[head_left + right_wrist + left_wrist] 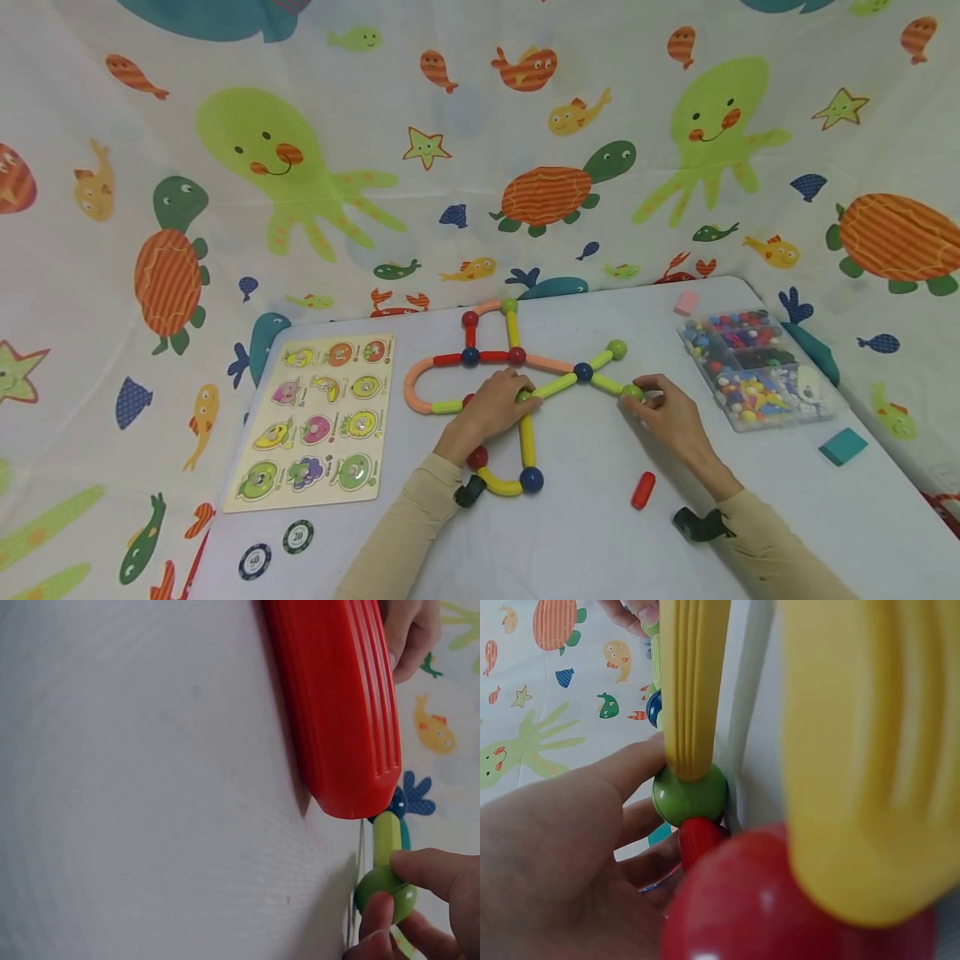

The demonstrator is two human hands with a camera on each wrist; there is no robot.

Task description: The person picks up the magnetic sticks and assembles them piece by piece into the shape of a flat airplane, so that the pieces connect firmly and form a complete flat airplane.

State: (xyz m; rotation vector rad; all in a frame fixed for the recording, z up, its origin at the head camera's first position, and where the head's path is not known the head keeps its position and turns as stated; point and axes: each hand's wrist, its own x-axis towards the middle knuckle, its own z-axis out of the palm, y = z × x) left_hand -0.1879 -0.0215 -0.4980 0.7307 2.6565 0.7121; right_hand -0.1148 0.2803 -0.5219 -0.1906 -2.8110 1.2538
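On the table lies a flat figure of magnetic rods and balls in red, yellow, green, orange and blue. My left hand grips a green ball near its middle, where a yellow rod and a red rod meet it. At the figure's right end, my right hand pinches another green ball between thumb and fingers. A short green rod joins that ball to a blue ball. From the blue ball, a second green rod leads up to a further green ball.
A loose red rod lies near my right forearm. To the left are a fruit puzzle board and two round chips. On the right stands a divided bead box, with a teal block and a pink block nearby.
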